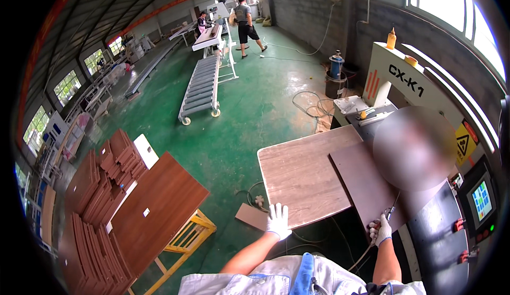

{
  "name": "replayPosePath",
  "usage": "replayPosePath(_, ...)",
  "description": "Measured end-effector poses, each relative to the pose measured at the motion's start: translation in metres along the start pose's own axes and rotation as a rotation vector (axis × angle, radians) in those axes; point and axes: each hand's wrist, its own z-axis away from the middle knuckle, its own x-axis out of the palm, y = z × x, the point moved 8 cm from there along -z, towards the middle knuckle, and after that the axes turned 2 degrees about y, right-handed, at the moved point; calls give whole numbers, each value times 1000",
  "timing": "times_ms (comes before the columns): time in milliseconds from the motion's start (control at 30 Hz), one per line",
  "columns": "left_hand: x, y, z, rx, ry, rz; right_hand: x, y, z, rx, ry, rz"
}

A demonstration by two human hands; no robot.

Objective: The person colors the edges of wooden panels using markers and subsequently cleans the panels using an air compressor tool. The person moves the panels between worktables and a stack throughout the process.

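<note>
My left hand [278, 221], in a white glove, lies at the near left edge of a pale wood-grain board [303, 175] with its fingers stretched out. Farther right, my gloved right hand [381, 230] is closed around an air blow gun [391, 210], its thin metal nozzle pointing away from me. From that hand a hose [362, 256] runs down toward my body. Just beyond the gun is a dark brown panel [358, 175], overlapping the pale board's right side and reaching onto the machine bed. A blurred patch hides part of the panel and machine.
At right stands a white machine [409, 82] with a touch-screen panel [481, 202]. Left, a brown board [159, 210] rests on a yellow stand [194, 234] beside stacked brown panels [93, 188]. A roller conveyor [202, 85] and two people are farther off. Cables cross the green floor.
</note>
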Motion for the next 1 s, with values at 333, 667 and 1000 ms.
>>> replayPosePath(333, -1, 3, 1, 5, 15, 16, -3, -5, 4, 3, 24, -8)
replayPosePath(667, 1, -7, 5, -12, 16, -7, 7, 0, 12, 22, 39, 24)
replayPosePath(1000, 12, -17, -3, 151, 42, -375, 33, -1, 8, 30, 23, -27)
